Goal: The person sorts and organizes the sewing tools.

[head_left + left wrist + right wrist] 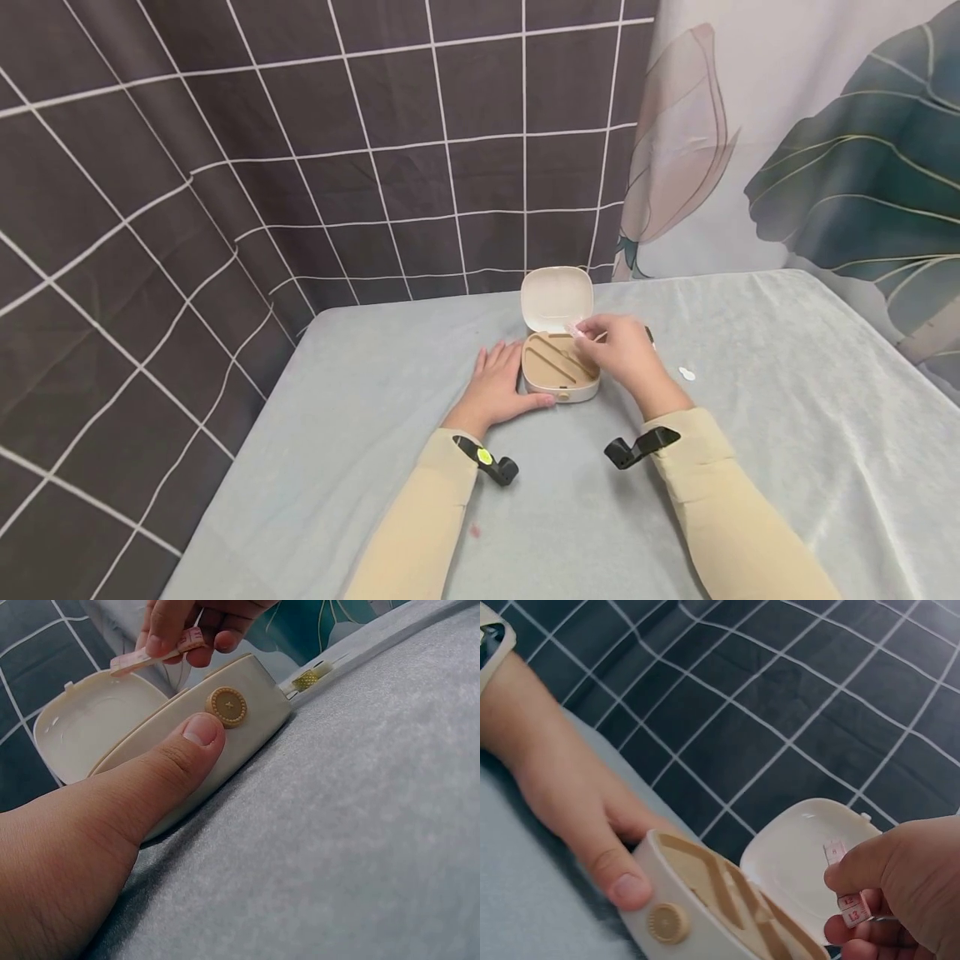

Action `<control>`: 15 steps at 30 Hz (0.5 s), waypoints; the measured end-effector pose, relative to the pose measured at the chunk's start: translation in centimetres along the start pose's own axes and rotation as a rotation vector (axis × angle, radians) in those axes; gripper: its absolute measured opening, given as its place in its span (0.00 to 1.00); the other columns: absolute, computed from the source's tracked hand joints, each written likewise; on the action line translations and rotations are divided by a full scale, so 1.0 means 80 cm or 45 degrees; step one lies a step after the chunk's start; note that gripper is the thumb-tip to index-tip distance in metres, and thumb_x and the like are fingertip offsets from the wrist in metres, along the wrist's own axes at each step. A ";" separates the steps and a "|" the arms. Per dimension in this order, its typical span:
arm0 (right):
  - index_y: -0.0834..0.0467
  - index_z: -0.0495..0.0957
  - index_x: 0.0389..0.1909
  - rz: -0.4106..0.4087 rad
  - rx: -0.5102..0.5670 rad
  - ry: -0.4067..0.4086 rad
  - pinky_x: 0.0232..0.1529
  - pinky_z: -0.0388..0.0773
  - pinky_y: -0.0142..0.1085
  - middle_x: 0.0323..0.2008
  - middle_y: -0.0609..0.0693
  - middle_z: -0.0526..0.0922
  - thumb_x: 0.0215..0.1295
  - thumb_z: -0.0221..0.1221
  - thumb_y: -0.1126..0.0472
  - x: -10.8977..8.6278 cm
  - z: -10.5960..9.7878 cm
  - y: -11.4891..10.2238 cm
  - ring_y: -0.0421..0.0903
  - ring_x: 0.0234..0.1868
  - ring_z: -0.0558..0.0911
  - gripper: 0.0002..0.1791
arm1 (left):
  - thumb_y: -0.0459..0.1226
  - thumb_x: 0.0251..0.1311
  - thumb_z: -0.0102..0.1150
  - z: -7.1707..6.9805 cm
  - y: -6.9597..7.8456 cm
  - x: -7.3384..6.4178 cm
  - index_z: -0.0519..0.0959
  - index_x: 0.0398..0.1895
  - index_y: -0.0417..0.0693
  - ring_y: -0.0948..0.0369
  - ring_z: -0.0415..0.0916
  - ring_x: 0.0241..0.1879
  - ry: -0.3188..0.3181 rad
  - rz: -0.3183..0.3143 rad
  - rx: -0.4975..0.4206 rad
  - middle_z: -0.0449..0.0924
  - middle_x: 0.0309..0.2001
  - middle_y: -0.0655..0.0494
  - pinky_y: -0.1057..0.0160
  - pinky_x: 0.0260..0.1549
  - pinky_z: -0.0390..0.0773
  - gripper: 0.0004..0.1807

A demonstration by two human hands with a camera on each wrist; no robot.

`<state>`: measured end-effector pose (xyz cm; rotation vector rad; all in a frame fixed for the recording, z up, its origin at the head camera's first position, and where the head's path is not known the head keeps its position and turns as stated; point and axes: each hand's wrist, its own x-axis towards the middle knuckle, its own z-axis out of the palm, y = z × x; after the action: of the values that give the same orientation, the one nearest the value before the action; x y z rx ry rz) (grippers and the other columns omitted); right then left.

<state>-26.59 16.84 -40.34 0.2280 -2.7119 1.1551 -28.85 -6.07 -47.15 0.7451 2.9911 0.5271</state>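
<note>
Pinching hand: the right hand (624, 350) angles inward over the right side of the box (581, 394), thumb and fingertips grasping a tape strip (856, 911)
Resting hand: the left hand (497, 392) lies against the left side of the box, fingers stretched out and not curled round anything, its thumb laid across the front wall just by the button latch (226, 706)
Tape strip: pale with pink-red print, the numbers 12 and 13 legible; it is held above the box, to the right of the left hand, and its ends show on either side of the right thumb
Box: cream, between the two hands, with the lid (557, 298) raised at the back and a tan tray (555, 357) cut with diagonal slots
Forearms: both reach forward in cream sleeves (738, 500), a black wrist device (641, 447) on each
Worktop: grey cloth covers the worktop (360, 383); a small white piece (687, 373) lies to the right of the right hand
Backdrop: a dark grid curtain (390, 108) meets a leaf-patterned curtain (862, 167) on the right
</note>
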 end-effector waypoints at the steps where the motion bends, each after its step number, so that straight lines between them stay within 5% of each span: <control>1: 0.65 0.85 0.47 -0.018 -0.004 0.001 0.36 0.80 0.40 0.35 0.56 0.86 0.67 0.62 0.60 0.000 0.002 -0.002 0.53 0.38 0.84 0.14 | 0.74 0.52 0.57 0.000 0.000 0.000 0.50 0.82 0.53 0.53 0.41 0.80 -0.002 -0.001 0.003 0.55 0.79 0.54 0.47 0.77 0.35 0.61; 15: 0.61 0.86 0.38 -0.324 -0.204 0.101 0.36 0.79 0.46 0.31 0.54 0.84 0.60 0.69 0.64 -0.005 0.041 -0.014 0.51 0.33 0.79 0.07 | 0.74 0.53 0.57 0.002 -0.002 0.001 0.49 0.82 0.52 0.52 0.41 0.80 -0.007 -0.001 0.018 0.53 0.80 0.54 0.47 0.77 0.34 0.61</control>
<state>-26.33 13.74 -41.86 0.4760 -2.5959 0.8538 -28.96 -6.10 -47.32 0.7447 2.9929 0.5036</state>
